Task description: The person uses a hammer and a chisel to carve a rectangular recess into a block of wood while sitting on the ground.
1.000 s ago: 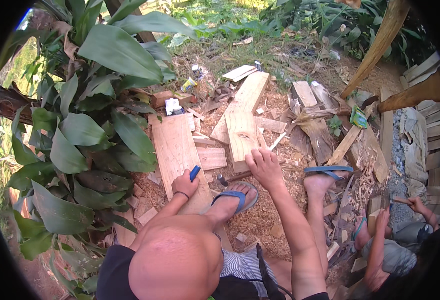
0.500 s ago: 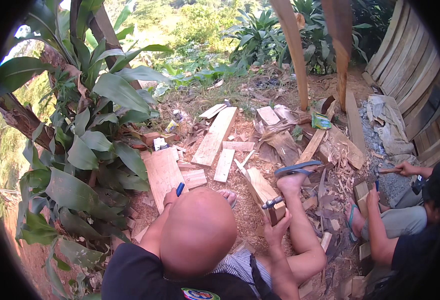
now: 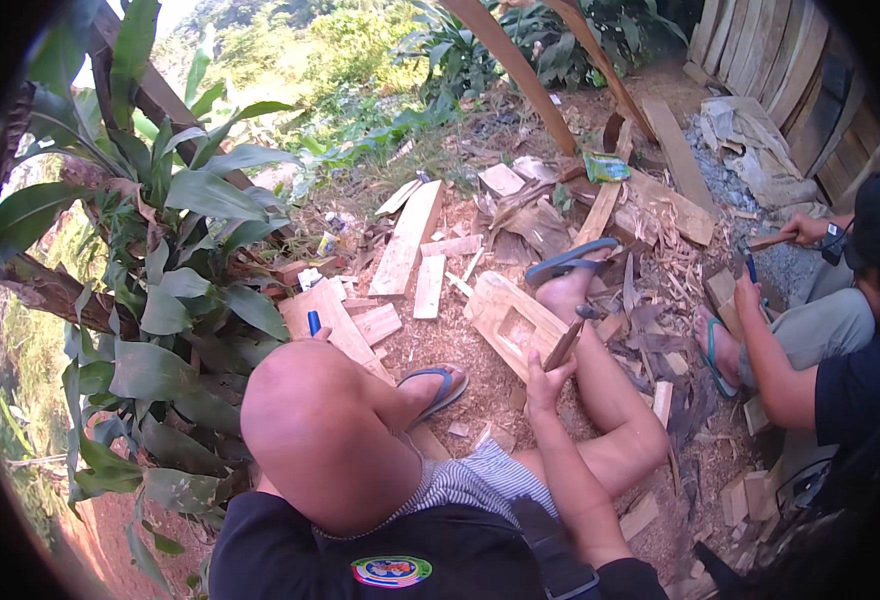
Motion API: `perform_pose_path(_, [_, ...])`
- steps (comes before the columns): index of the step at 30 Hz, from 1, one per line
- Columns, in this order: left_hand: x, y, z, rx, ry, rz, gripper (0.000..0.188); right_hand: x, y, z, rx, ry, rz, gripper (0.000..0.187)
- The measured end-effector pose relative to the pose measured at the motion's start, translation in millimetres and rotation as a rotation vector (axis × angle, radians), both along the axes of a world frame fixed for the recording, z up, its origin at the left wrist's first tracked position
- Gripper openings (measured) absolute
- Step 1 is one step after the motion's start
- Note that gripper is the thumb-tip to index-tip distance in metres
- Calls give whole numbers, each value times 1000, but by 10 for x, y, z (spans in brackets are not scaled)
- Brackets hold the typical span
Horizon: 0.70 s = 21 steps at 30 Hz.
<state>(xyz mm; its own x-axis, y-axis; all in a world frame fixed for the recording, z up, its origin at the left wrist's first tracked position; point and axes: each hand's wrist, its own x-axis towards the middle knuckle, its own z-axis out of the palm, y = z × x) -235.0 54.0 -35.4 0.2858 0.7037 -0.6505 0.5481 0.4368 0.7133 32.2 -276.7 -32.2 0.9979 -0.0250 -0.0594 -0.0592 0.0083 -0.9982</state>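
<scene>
My right hand (image 3: 548, 386) is closed around the handle of a hammer (image 3: 566, 345), its head tilted up and away from me. Just left of the hammer lies a wooden block (image 3: 488, 318) with a rectangular recess cut in its upper face, close to my right foot in a blue flip-flop. Mostly hidden behind my raised left knee, my left hand (image 3: 323, 334) grips a blue-handled chisel (image 3: 314, 322) upright; its blade is out of sight. Beside that hand a broad plank (image 3: 332, 312) rests on the shavings.
Boards (image 3: 410, 235), offcuts and wood chips litter the ground ahead. A co-worker (image 3: 800, 370) sits at the right, holding a wooden-handled tool and a blue-handled one. Leafy plants (image 3: 175, 330) crowd the left; slanting posts (image 3: 520, 75) and a plank wall (image 3: 760, 60) stand at the back.
The view has shifted. The block now shows its recessed face, and the hammer has swung off its end, handle lifted. My left hand has slipped further behind the knee.
</scene>
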Motion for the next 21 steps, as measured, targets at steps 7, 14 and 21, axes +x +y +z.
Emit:
perform_pose_path(7, [836,446,-53,-37,-96,22,28,-308,130,456,294,558,-151,61])
perform_pose_path(14, [1484,284,164,-80,-25,-253,29,-590,536,267,506,762,-106,47])
perform_pose_path(21, [1663,305,45,7,-145,-432,24,-760,357,405,357,1096,47,42])
